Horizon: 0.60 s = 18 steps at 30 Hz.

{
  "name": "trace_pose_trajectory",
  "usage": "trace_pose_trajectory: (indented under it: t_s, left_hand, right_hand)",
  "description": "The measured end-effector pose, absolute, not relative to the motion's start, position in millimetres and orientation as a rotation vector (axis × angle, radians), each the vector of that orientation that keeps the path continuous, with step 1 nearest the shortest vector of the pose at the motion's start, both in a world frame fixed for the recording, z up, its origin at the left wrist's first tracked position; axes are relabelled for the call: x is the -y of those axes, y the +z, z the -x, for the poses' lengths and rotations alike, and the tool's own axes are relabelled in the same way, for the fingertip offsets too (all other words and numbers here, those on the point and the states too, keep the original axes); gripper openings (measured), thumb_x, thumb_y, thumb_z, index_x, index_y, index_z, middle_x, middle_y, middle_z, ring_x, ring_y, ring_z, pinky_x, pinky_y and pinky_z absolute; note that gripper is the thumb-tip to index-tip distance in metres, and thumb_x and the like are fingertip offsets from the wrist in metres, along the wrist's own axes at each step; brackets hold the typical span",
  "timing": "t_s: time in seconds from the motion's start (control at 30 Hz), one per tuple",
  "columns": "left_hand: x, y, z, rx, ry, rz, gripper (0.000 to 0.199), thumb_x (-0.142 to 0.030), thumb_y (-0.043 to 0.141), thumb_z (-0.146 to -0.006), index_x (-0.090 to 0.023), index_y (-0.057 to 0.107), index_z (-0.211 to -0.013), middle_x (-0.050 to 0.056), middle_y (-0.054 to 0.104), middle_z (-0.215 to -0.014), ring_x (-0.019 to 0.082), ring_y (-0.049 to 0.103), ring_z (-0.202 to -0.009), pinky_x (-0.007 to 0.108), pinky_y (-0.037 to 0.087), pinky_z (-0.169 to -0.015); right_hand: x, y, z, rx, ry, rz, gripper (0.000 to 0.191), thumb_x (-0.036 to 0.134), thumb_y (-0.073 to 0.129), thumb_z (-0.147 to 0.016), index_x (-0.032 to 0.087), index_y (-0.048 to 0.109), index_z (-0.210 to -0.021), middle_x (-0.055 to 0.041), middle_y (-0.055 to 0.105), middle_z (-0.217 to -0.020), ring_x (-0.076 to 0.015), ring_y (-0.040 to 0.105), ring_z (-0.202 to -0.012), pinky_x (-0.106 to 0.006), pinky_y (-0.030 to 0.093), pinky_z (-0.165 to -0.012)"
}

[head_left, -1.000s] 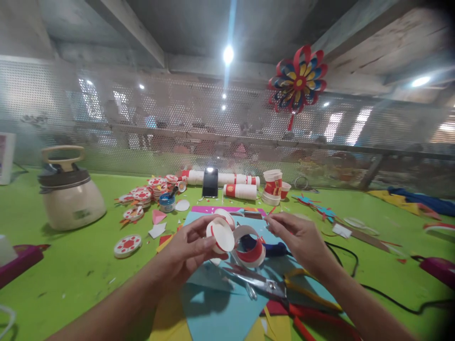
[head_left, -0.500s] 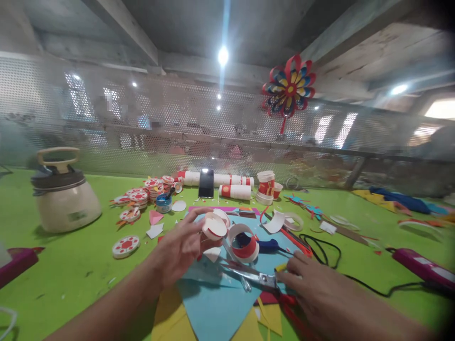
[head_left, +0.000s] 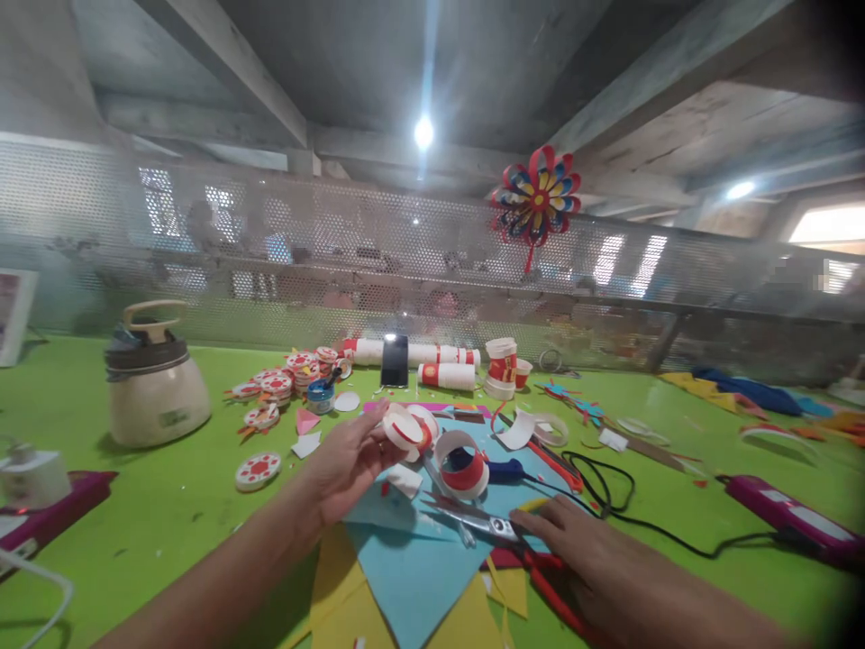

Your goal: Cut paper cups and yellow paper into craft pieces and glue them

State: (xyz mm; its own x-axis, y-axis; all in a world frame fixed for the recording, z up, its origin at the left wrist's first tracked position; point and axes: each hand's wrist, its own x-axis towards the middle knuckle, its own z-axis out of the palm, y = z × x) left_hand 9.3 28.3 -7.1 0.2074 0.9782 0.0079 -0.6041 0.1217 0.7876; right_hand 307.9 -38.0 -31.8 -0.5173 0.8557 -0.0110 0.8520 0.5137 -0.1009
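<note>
My left hand [head_left: 351, 464] is closed on a shallow cut piece of paper cup [head_left: 404, 427], white with a red edge. Another red-and-white part shows right behind it; I cannot tell if the two are joined. A white paper scrap [head_left: 405, 481] lies just below on the blue paper [head_left: 412, 568]. My right hand [head_left: 574, 541] curls over the red handles of a pair of scissors [head_left: 481, 520], whose blades point left and stand slightly apart. A red-and-white cup ring [head_left: 460, 469] stands between the hands, in front of a blue-handled tool [head_left: 505, 470].
Decorated discs [head_left: 274, 383] and a blue jar [head_left: 320, 395] sit back left, near a large beige flask [head_left: 157, 397]. Stacked paper cups [head_left: 446, 377] and a phone [head_left: 395, 361] are at the back. A black cable [head_left: 676, 532] runs right to a purple power strip [head_left: 790, 518].
The view has shifted slightly. The cup piece in my left hand has tilted, and the white scrap below it has changed position. My right hand has shifted slightly at the scissors' handles.
</note>
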Motion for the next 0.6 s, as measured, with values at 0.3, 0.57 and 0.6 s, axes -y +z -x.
trace_pose_trajectory:
  t_s: [0.3, 0.57, 0.6]
  left_hand:
    - [-10, -3, -9, -0.639, 1.252, -0.755, 0.024, -0.026, 0.056, -0.091, -0.004, 0.066, -0.094, 0.018, 0.073, -0.090, 0.021, 0.070, -0.071, 0.030, 0.059, -0.059]
    - [-5, -10, -13, -0.659, 1.504, -0.459, 0.022, -0.023, 0.050, -0.094, -0.010, 0.060, -0.079, 0.012, 0.071, -0.074, 0.016, 0.069, -0.066, 0.026, 0.060, -0.067]
    - [-6, -11, -12, -0.662, 1.509, -0.454, 0.022, -0.023, 0.050, -0.094, -0.011, 0.059, -0.079, 0.012, 0.071, -0.074, 0.016, 0.069, -0.068, 0.026, 0.060, -0.069]
  right_hand:
    - [38, -40, -294, 2.699, 0.030, 1.595, 0.042, 0.014, 0.045, -0.086, 0.024, 0.052, -0.127, -0.0133, 0.056, -0.107, -0.0284, 0.058, -0.096, -0.045, 0.048, -0.081]
    - [47, -42, -306, 2.554, -0.011, 1.596, 0.042, 0.019, 0.050, -0.082, 0.025, 0.059, -0.122, -0.0137, 0.063, -0.108, -0.0283, 0.065, -0.097, -0.044, 0.054, -0.083]
    - [49, -42, -312, 2.526, -0.026, 1.580, 0.044, 0.021, 0.052, -0.080, 0.025, 0.060, -0.123, -0.0145, 0.065, -0.112, -0.0301, 0.065, -0.101, -0.044, 0.054, -0.085]
